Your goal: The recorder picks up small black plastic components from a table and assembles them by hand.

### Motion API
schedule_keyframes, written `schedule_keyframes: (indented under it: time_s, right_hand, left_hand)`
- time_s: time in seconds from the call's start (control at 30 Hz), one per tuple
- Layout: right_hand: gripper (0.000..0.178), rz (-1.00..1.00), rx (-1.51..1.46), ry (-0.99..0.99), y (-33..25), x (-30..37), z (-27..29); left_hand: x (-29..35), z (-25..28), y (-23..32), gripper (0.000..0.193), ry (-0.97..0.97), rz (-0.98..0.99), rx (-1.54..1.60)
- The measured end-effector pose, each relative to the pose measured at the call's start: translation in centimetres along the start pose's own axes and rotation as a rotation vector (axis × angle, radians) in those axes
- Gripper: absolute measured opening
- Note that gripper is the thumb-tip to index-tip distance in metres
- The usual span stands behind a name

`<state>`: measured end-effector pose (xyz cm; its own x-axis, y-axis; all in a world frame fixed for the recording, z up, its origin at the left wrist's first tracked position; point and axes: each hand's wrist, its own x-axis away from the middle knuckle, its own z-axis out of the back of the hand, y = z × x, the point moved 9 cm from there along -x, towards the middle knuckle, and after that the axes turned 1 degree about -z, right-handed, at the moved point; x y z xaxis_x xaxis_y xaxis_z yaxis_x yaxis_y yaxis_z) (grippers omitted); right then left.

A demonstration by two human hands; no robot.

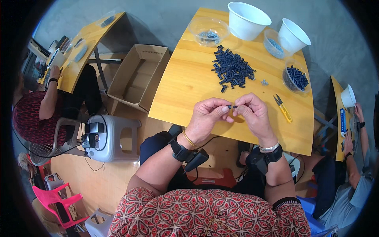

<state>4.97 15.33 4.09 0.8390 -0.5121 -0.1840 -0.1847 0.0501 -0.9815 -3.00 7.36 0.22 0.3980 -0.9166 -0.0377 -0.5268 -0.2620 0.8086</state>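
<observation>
— What are the two hands doing?

— The left hand (pixel 208 114) and the right hand (pixel 252 112) meet over the near part of the wooden bench (pixel 185 79), fingertips pinched together on a small dark part (pixel 233 106) held between them. Both hands are closed narrowly on it.

— What lies around them?

— Just beyond the hands, farther up the bench, sits a loose pile of dark blue pieces (pixel 233 71). A few tiny grey bits (pixel 264 82) lie right of that pile. Just right of the right hand, yellow-handled snips (pixel 283 108) rest flat on the bench, apart from the fingers.

— And the containers?

— Well beyond the hands: a clear bowl (pixel 208 31) with a few dark pieces, two white cups (pixel 248 19) (pixel 294 36), a clear tub of pale beads (pixel 273 44), and to the far right a clear tub of dark pieces (pixel 296 78).

— Anything in the way?

— Nothing lies between the hands and the pile. Left of the left hand, off the bench, stand an open cardboard box (pixel 138 75) and a grey stool (pixel 112 136) carrying a small device.
</observation>
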Motion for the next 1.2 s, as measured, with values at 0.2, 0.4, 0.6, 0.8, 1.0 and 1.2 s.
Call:
schedule_keyframes:
  time_s: [0.2,0.4,0.6,0.8,1.0,1.2]
  right_hand:
    - [0.002,-0.004,0.018,-0.023,0.1,-0.1,-0.3]
    - [0.004,0.047,0.083,0.005,-0.5,0.0,0.0]
    - [0.004,0.041,0.086,-0.02,-0.5,0.0,-0.3]
    - [0.004,0.118,0.22,-0.036,-1.5,0.2,-0.8]
    - [0.008,0.314,0.497,-0.092,-3.9,0.7,-2.0]
    - [0.011,0.345,0.563,-0.122,-4.2,1.1,-2.0]
  left_hand:
    - [0.0,-0.1,0.2,0.014,-0.009,-0.008,-0.003]
    - [0.1,-0.2,0.2,0.015,0.017,0.014,-0.012]
    - [0.1,-0.3,0.4,0.014,0.013,0.008,-0.031]
    - [0.2,0.0,0.0,0.012,0.014,0.05,-0.04]
    - [0.1,0.0,-0.2,0.008,-0.02,0.088,-0.091]
    - [0.1,-0.5,-0.1,0.005,-0.039,0.076,-0.192]
